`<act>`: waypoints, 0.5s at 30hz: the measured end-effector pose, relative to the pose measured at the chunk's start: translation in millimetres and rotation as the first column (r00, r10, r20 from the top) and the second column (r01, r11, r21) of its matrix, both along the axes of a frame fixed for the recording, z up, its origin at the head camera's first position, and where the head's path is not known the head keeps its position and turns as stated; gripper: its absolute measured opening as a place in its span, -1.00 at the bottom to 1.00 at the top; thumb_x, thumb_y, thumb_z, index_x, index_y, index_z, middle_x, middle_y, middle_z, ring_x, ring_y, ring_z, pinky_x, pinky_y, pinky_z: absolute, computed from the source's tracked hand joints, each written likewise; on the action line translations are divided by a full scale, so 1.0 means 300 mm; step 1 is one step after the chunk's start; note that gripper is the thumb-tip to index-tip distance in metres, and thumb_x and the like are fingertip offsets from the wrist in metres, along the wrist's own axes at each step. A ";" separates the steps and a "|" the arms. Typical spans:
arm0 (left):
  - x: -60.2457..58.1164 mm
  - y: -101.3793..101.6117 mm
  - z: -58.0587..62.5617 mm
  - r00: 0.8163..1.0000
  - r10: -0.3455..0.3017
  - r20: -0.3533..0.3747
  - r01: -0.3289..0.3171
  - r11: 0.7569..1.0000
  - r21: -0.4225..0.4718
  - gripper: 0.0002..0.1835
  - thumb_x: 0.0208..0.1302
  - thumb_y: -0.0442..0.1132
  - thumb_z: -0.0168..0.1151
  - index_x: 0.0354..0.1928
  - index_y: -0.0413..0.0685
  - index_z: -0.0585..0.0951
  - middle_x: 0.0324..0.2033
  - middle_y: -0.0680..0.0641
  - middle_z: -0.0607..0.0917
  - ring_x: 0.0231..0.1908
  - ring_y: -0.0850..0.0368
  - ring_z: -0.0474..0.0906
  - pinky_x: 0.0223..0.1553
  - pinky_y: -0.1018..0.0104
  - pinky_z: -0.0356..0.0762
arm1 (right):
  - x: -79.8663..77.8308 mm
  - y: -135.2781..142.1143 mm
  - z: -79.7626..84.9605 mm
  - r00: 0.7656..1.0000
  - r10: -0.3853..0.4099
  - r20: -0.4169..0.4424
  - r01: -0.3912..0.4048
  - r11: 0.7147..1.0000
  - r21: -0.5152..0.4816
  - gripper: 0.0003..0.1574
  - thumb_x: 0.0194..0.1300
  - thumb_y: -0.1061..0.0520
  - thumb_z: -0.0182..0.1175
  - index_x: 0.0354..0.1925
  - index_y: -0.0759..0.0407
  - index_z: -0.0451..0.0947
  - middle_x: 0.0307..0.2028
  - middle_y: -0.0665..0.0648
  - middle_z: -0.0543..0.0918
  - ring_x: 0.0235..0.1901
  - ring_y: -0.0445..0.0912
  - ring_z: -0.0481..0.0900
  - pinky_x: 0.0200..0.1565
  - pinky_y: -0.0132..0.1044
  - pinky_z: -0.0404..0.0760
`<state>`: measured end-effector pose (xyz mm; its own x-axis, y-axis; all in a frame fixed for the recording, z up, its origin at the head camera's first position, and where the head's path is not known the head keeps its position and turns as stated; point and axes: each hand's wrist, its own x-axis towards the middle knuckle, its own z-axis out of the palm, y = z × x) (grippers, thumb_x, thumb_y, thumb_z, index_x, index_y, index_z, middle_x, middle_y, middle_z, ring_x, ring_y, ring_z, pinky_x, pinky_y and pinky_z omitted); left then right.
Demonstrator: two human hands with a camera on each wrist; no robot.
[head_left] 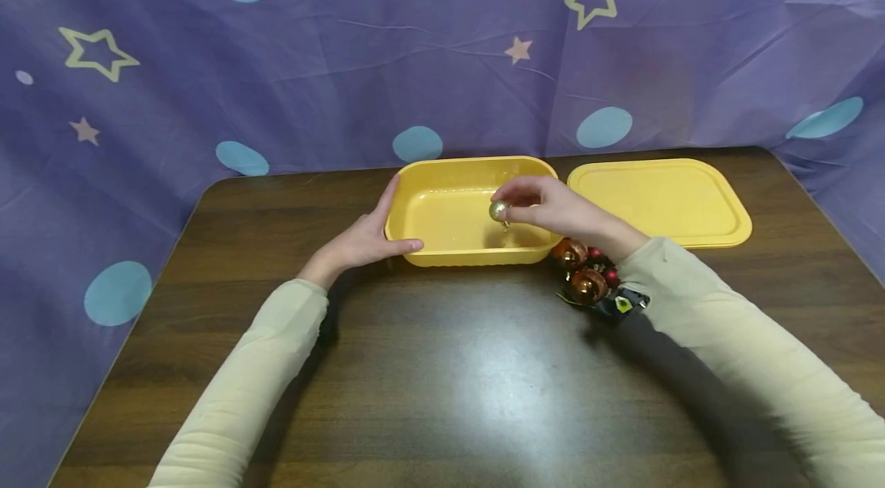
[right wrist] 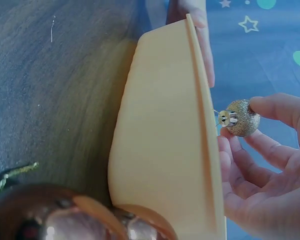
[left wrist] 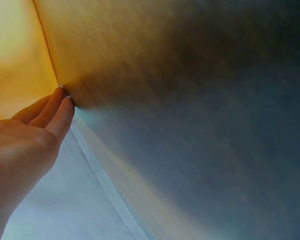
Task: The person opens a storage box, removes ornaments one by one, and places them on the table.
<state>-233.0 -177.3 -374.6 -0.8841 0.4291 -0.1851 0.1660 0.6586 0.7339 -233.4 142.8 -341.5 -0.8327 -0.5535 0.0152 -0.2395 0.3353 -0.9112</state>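
A gold glitter Christmas bauble (right wrist: pixel 244 118) is pinched between the thumb and fingers of my right hand (head_left: pixel 542 204). In the head view it hangs over the inside of a yellow plastic container (head_left: pixel 442 251), its metal cap and loop pointing down. My left hand (head_left: pixel 362 238) holds the container's left end, thumb lying over the front rim and fingers along the outer side wall. The left wrist view shows those fingers (left wrist: pixel 60 112) against the container's side, low by the table. No other bauble shows inside the container.
Copper-coloured baubles (head_left: pixel 588 286), small red balls (head_left: pixel 611 276) and a dark piece with a yellow-green mark (head_left: pixel 623 305) lie under my right forearm, by the container's front right corner. A flat yellow lid (head_left: pixel 657 200) lies to the right. A purple star-patterned curtain (head_left: pixel 332 88) hangs behind the table.
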 end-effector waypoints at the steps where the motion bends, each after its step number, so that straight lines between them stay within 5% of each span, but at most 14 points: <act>1: 0.000 -0.001 0.000 1.000 -0.001 -0.002 0.001 1.000 0.000 0.25 0.14 0.06 0.40 0.50 0.29 -0.43 0.13 -0.35 0.48 -0.10 -0.11 0.48 0.07 0.03 0.37 | 0.002 0.007 0.003 1.000 0.001 -0.005 -0.001 1.000 -0.002 -0.71 0.28 0.27 0.23 -0.03 0.35 0.57 -0.18 0.22 0.68 -0.18 -0.02 0.59 -0.04 -0.29 0.50; 10: -0.002 -0.003 -0.003 1.000 0.001 0.008 -0.001 1.000 0.010 0.25 0.14 0.07 0.39 0.50 0.28 -0.44 0.15 -0.34 0.46 -0.09 -0.10 0.48 0.07 0.03 0.36 | 0.032 0.072 0.024 0.999 -0.042 -0.018 0.042 0.998 0.037 -0.70 0.30 0.24 0.22 -0.01 0.34 0.56 -0.17 0.21 0.68 -0.17 -0.03 0.60 -0.02 -0.28 0.49; 15: -0.003 -0.004 -0.007 1.000 -0.001 0.010 0.001 1.000 0.017 0.26 0.14 0.08 0.39 0.50 0.23 -0.44 0.17 -0.33 0.45 -0.08 -0.09 0.48 0.08 0.04 0.36 | 0.054 0.118 0.037 0.998 -0.058 -0.035 0.060 0.996 0.061 -0.71 0.31 0.24 0.21 -0.01 0.33 0.56 -0.19 0.22 0.68 -0.26 -0.05 0.60 -0.20 -0.33 0.54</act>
